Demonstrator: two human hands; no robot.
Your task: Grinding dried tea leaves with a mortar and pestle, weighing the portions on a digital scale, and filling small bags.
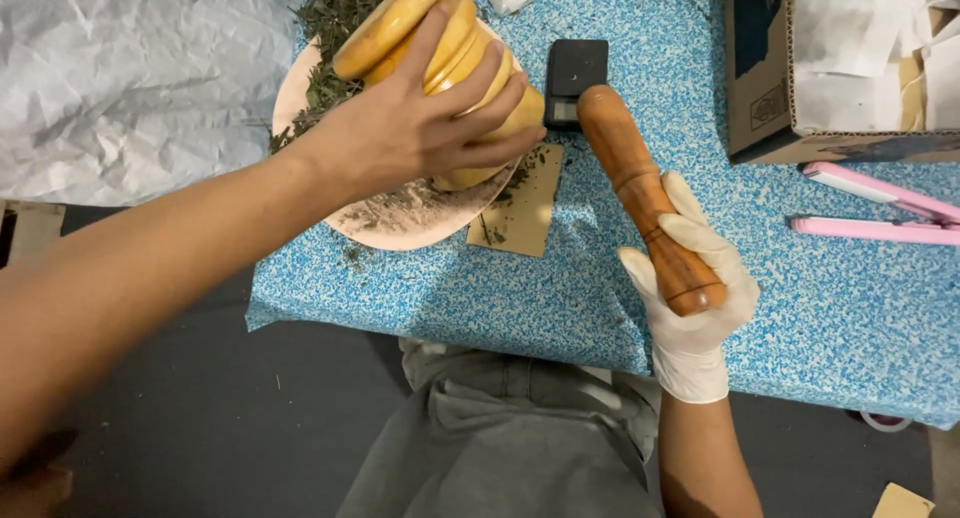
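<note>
As the head view looks down on the blue speckled worktop, we note our bare left hand wrapped around a yellow wooden mortar, fingers spread across its side. The mortar is tipped well over, its mouth toward the upper left, above a pale round plate carrying dried green herbs and fine crumbs. Our right hand, in a white glove, is closed around the lower end of a brown wooden pestle, which slants up and left, apart from the mortar. A small black scale lies just behind the pestle's tip, and a brown card lies partly under the plate's edge. To the right we record a cardboard box of white sachets and a pink clamp-like tool.
</note>
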